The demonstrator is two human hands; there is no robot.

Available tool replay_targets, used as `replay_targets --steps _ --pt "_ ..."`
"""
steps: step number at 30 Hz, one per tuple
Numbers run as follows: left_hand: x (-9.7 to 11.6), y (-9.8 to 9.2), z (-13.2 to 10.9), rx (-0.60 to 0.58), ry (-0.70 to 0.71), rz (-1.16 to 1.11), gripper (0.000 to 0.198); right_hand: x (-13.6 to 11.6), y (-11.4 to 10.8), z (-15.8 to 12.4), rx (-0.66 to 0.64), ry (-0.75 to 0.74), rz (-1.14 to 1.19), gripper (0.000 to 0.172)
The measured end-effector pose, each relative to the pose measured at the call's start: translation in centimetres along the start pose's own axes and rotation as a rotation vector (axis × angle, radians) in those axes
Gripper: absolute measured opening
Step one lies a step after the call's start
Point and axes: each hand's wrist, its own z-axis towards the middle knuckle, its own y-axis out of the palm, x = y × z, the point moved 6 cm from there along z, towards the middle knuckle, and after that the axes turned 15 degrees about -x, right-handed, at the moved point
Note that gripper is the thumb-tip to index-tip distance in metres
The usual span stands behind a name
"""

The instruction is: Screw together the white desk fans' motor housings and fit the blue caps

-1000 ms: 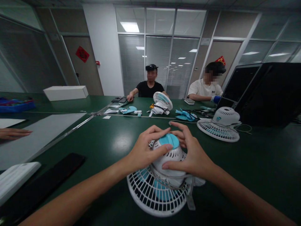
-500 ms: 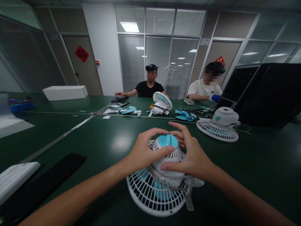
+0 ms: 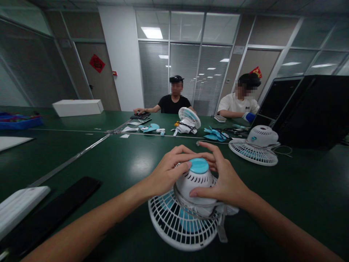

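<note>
As the grip of the right hand (image 3: pixel 227 178) closes round the white plastic caged fan (image 3: pixel 188 207) on the dark green desk (image 3: pixel 122 160), the left hand (image 3: pixel 170 169) holds its top, thumb against the light-blue round cap (image 3: pixel 199 166).

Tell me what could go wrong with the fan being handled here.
The left grip might slip off the blue knob, since its thumb sits only at the edge. The cord wrapped around the white fan could snag near the right grip. Because the fan lies grille-down, hard pressing might flex the grille against the green table.
</note>
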Motion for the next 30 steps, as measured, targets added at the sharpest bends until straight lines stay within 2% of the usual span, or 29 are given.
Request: replay_targets --steps 6,12,16,20,24,30 --pt "0.0 -0.4 0.1 -0.021 -0.007 -0.046 0.028 0.1 -0.1 -0.2 0.0 0.001 -0.032 0.114" --pt "-0.8 0.3 1.1 -0.077 -0.013 -0.335 0.023 -0.5 0.1 -0.2 -0.013 0.006 -0.085 0.114" --pt "-0.9 1.1 1.5 -0.033 -0.006 -0.447 0.015 -0.7 0.1 -0.2 0.003 0.003 -0.088 0.113" --pt "-0.7 1.6 1.2 0.035 -0.051 -0.299 0.018 -0.5 0.0 -0.1 -0.004 -0.007 -0.059 0.111" --pt "-0.4 1.1 0.8 0.135 -0.025 -0.086 0.019 -0.3 0.0 0.0 -0.008 -0.02 -0.014 0.113" --pt "-0.1 0.6 0.7 0.127 -0.052 0.131 0.033 -0.2 0.1 0.1 -0.009 -0.034 0.019 0.113"
